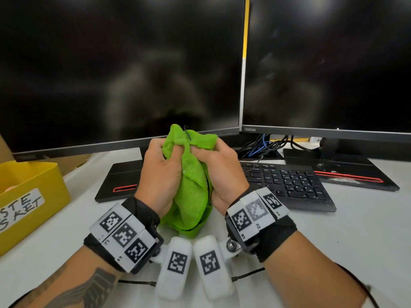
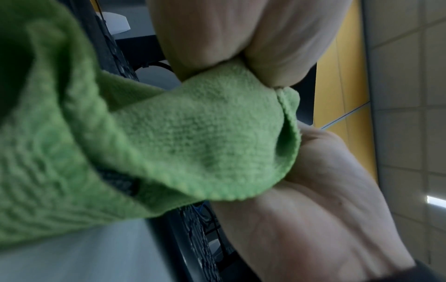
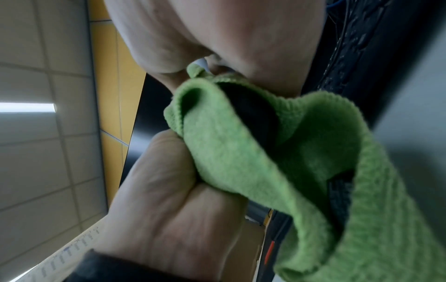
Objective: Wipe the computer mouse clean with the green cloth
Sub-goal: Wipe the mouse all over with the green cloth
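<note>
The green cloth (image 1: 191,192) is bunched between both hands, held above the desk in front of the monitors. My left hand (image 1: 163,156) grips the cloth (image 2: 193,129) with curled fingers and thumb. My right hand (image 1: 208,153) holds the black computer mouse (image 3: 253,116) through the cloth (image 3: 241,167), which is wrapped round most of it. Only a thin dark edge of the mouse (image 1: 209,183) shows in the head view, against the right palm. A thin black strand (image 1: 188,134) sticks out of the cloth's top.
A black keyboard (image 1: 289,183) lies just right of the hands. Two dark monitors (image 1: 111,63) (image 1: 333,63) stand behind, their bases (image 1: 120,181) on the white desk (image 1: 355,230). A yellow labelled bin (image 1: 33,192) sits at the left. Cables (image 1: 262,145) bunch behind the keyboard.
</note>
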`<state>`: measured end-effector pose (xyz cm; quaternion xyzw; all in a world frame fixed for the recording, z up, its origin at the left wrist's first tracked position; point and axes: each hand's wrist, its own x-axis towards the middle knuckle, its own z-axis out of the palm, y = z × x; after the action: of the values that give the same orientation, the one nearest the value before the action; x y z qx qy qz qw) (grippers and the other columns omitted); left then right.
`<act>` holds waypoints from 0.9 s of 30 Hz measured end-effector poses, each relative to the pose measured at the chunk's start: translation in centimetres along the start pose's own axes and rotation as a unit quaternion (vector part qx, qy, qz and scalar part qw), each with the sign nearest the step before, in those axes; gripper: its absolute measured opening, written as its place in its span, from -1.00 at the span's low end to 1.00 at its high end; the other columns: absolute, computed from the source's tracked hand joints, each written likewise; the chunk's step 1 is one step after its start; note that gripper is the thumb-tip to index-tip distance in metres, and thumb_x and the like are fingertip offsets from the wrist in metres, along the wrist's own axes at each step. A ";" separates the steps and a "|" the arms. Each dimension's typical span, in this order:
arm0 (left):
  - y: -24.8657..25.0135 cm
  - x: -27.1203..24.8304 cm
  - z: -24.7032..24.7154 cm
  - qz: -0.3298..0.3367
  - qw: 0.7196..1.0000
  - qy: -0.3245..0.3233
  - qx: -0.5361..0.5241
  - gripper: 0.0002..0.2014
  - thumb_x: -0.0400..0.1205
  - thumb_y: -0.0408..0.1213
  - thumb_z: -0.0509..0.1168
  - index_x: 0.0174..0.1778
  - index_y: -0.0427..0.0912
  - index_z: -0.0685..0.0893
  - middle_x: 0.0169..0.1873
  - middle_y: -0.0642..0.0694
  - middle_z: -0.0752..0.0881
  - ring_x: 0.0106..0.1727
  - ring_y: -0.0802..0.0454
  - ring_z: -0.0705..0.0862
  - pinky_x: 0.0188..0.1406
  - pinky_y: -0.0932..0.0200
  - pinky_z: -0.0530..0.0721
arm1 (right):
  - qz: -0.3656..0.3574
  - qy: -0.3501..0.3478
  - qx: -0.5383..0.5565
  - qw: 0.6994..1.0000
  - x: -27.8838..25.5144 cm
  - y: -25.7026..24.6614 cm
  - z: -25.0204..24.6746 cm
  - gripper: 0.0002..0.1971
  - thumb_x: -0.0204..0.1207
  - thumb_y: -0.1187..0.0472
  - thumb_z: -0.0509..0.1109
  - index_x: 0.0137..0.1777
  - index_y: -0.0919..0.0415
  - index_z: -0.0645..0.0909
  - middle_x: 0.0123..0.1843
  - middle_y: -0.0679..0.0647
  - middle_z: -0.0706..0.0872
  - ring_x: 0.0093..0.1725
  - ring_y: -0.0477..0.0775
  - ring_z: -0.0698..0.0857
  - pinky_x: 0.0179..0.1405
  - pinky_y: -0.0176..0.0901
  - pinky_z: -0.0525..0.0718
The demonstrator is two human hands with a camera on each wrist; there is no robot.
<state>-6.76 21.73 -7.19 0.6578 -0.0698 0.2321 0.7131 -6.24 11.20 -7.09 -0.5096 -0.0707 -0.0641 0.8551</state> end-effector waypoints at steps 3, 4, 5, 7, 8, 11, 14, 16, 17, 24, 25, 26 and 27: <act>0.2 -0.2 -0.3 -0.019 0.999 -0.021 -0.024 -0.87 0.77 -0.18 0.42 0.05 -0.12 0.61 -0.03 -0.33 0.77 -0.03 -0.16 0.76 0.14 -0.34 0.77 | 0.007 -0.013 -0.004 1.000 -0.1 0.3 0.0 -0.78 0.60 0.40 0.45 0.22 0.36 0.72 0.22 0.39 0.84 0.28 0.42 0.82 0.38 0.43 0.73; 0.3 -0.2 -0.4 -0.020 0.999 -0.028 -0.026 -0.84 0.74 -0.14 0.43 0.05 -0.12 0.62 -0.03 -0.37 0.78 -0.03 -0.18 0.76 0.13 -0.36 0.77 | 0.003 -0.007 -0.004 1.000 -0.1 0.3 -0.1 -0.80 0.61 0.42 0.45 0.20 0.38 0.72 0.21 0.41 0.84 0.27 0.43 0.82 0.37 0.44 0.73; 0.4 -0.1 -0.5 -0.018 0.999 -0.038 -0.022 -0.81 0.72 -0.10 0.44 0.04 -0.13 0.63 -0.04 -0.39 0.78 -0.04 -0.19 0.76 0.09 -0.33 0.77 | -0.002 0.004 -0.005 1.000 0.0 0.4 -0.1 -0.82 0.61 0.43 0.45 0.19 0.40 0.72 0.20 0.43 0.83 0.26 0.45 0.82 0.35 0.44 0.74; 0.4 -0.2 -0.4 -0.016 0.997 -0.075 0.004 -0.87 0.78 -0.16 0.39 0.02 -0.12 0.62 -0.13 -0.30 0.74 -0.11 -0.13 0.71 -0.05 -0.19 0.71 | -0.008 0.029 -0.014 0.999 0.1 0.6 -0.1 -0.83 0.59 0.39 0.48 0.15 0.41 0.74 0.16 0.44 0.84 0.23 0.47 0.82 0.31 0.48 0.75; 0.3 -0.3 -0.4 -0.021 0.995 -0.096 0.021 -0.91 0.82 -0.23 0.33 0.02 -0.12 0.60 -0.17 -0.24 0.72 -0.14 -0.10 0.68 -0.10 -0.12 0.67 | -0.008 0.045 -0.023 0.999 0.2 0.7 -0.1 -0.81 0.55 0.33 0.50 0.12 0.37 0.77 0.13 0.41 0.86 0.21 0.46 0.83 0.29 0.49 0.76; 0.0 -0.5 -0.3 -0.025 0.990 -0.127 0.058 -0.90 0.85 -0.38 0.22 0.07 -0.12 0.58 -0.23 -0.11 0.73 -0.20 0.01 0.68 -0.19 0.04 0.67 | -0.006 0.099 -0.049 0.994 0.6 1.3 0.0 -0.74 0.38 0.12 0.45 -0.02 0.22 0.84 0.01 0.29 0.90 0.12 0.42 0.86 0.22 0.49 0.78; 0.2 -0.4 -0.4 -0.019 0.990 -0.124 0.061 -0.86 0.84 -0.40 0.23 0.11 -0.08 0.64 -0.19 -0.06 0.78 -0.19 0.07 0.74 -0.17 0.08 0.73 | -0.011 0.119 -0.048 0.992 0.7 1.4 0.0 -0.73 0.36 0.02 0.44 -0.07 0.13 0.86 -0.04 0.21 0.92 0.08 0.38 0.87 0.22 0.45 0.79; 0.4 -0.2 -0.5 -0.011 0.992 -0.114 0.048 -0.89 0.84 -0.37 0.26 0.14 -0.08 0.66 -0.13 -0.09 0.81 -0.13 0.05 0.78 -0.14 0.07 0.77 | -0.004 0.097 -0.022 0.995 0.4 1.0 0.1 -0.79 0.48 0.12 0.48 -0.01 0.20 0.86 0.02 0.25 0.91 0.12 0.37 0.88 0.27 0.42 0.79; 0.5 -0.2 -0.5 -0.008 0.994 -0.107 0.036 -0.91 0.83 -0.35 0.28 0.16 -0.10 0.66 -0.10 -0.11 0.82 -0.11 0.04 0.79 -0.14 0.09 0.79 | 0.000 0.080 -0.005 0.997 0.3 0.7 0.1 -0.83 0.57 0.22 0.48 0.05 0.26 0.85 0.06 0.29 0.90 0.15 0.37 0.87 0.30 0.39 0.79; 0.4 0.9 -0.9 0.020 0.999 0.030 -0.011 -0.99 0.82 -0.25 0.34 0.11 -0.08 0.65 -0.08 -0.10 0.80 -0.05 0.01 0.77 -0.01 -0.02 0.76 | 0.040 -0.036 0.011 0.998 -0.4 1.4 1.0 -0.75 0.66 0.30 0.41 0.28 0.08 0.76 0.28 0.24 0.85 0.34 0.27 0.81 0.47 0.32 0.70; 0.3 0.9 -1.0 0.017 0.999 0.034 -0.013 -0.96 0.82 -0.24 0.34 0.15 -0.08 0.64 -0.06 -0.10 0.80 -0.04 0.01 0.78 -0.03 0.00 0.76 | 0.043 -0.040 0.015 0.998 -0.5 1.5 1.0 -0.75 0.68 0.31 0.39 0.27 0.07 0.75 0.28 0.24 0.85 0.34 0.28 0.80 0.46 0.33 0.70; 0.2 1.0 -1.0 0.010 0.999 0.030 -0.015 -0.92 0.82 -0.22 0.33 0.19 -0.08 0.62 -0.04 -0.11 0.80 -0.03 0.02 0.79 -0.04 0.01 0.77 | 0.042 -0.037 0.019 0.998 -0.5 1.6 1.0 -0.76 0.69 0.32 0.38 0.27 0.08 0.75 0.28 0.26 0.85 0.34 0.30 0.80 0.46 0.34 0.70; 0.3 1.0 -1.0 -0.001 1.000 0.021 -0.019 -0.89 0.83 -0.21 0.32 0.24 -0.08 0.60 -0.01 -0.11 0.80 -0.01 0.03 0.80 -0.05 0.04 0.78 | 0.038 -0.030 0.020 0.999 -0.5 1.6 1.0 -0.76 0.69 0.34 0.38 0.27 0.12 0.74 0.27 0.28 0.84 0.34 0.32 0.80 0.45 0.36 0.70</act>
<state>-6.23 22.94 -6.68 0.6391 -0.0583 0.2434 0.7272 -6.47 12.85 -8.15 -0.4967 -0.0777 -0.0149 0.8643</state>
